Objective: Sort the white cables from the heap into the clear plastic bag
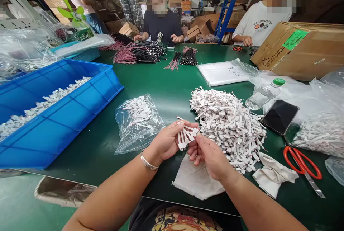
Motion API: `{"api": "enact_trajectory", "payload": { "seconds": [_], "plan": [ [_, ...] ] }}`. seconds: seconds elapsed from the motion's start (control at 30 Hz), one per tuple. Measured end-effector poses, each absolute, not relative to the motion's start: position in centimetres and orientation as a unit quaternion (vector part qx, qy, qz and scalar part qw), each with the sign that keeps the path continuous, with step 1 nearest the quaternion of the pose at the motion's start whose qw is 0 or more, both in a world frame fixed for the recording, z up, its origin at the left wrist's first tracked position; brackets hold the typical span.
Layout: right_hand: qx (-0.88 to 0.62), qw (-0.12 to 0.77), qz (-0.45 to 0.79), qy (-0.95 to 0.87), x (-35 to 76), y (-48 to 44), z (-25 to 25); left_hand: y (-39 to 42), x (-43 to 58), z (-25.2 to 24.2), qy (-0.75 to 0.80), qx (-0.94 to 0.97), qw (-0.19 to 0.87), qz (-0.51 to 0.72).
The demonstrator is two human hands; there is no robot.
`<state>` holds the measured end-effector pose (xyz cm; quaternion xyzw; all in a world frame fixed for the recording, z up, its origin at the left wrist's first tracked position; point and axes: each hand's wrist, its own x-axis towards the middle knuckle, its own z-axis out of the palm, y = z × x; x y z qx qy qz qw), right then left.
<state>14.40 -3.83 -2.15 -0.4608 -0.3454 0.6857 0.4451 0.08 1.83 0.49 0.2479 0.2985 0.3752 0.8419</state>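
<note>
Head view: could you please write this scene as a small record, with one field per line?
Left grip: holds a fan of short white cables
Right grip: at the cables' edge; whether it pinches one is unclear
Beyond right grip: large heap of similar cables
To the left: clear bag of white cables, blue bin of white pieces
To the right: orange-handled scissors, dark phone, clear bottle
Surface: green table
</note>
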Motion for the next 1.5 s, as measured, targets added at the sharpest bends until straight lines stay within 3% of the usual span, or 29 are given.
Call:
{"api": "enact_trajectory", "payload": {
  "seconds": [0.23, 0.7, 0.93, 1.07, 1.33, 1.5],
  "plan": [
    [-0.507, 0.453, 0.596, -0.427, 15.0, -3.7, -2.0, 1.7, 0.0, 0.2, 0.278, 0.296, 0.838, 0.364],
    [-0.552, 0.453, 0.551, -0.432, 15.2, -3.7, -1.6, 1.8, -0.1, 0.3, 0.279, 0.31, 0.834, 0.361],
    [-0.398, 0.396, 0.752, -0.346, 14.8, -4.6, -0.9, -0.2, 0.2, 1.9, 0.321, 0.601, 0.641, 0.353],
    [-0.341, 0.4, 0.774, -0.353, 15.3, -4.5, -0.5, -1.3, 0.5, 2.8, 0.252, 0.727, 0.56, 0.307],
    [-0.337, 0.35, 0.816, -0.314, 15.3, -4.1, -0.3, -1.3, 0.3, 3.0, 0.248, 0.633, 0.64, 0.359],
    [-0.379, 0.357, 0.8, -0.296, 15.0, -4.1, -0.7, -0.2, 0.1, 2.1, 0.346, 0.496, 0.613, 0.508]
  ]
}}
